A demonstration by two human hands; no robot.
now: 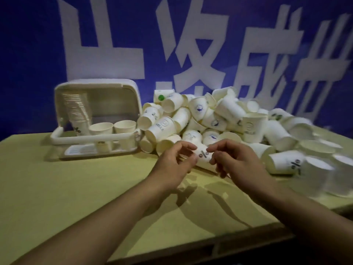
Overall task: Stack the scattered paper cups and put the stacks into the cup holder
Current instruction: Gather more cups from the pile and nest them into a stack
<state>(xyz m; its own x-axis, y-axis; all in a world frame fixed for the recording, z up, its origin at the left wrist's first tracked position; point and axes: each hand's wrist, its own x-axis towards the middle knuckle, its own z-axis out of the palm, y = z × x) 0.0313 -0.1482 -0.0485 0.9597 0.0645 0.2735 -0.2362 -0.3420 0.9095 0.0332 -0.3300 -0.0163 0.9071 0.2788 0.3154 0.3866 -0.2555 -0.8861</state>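
A white paper cup with a percent mark (pixel 203 155) lies sideways between my hands, just above the table. My left hand (pixel 172 162) pinches its left end and my right hand (pixel 234 159) pinches its right end. Behind them a big heap of white paper cups (pixel 210 117) covers the table's far right part. The white cup holder (pixel 95 115) stands at the far left with its lid raised. Inside it a tall stack of cups (pixel 77 109) leans at the left, with two single cups (pixel 112 128) beside it.
The yellow table (pixel 86 188) stretches toward me; its front edge runs diagonally at the lower right. More loose cups (pixel 315 159) lie toward the right edge. A blue wall with large white characters (pixel 191 44) closes off the back.
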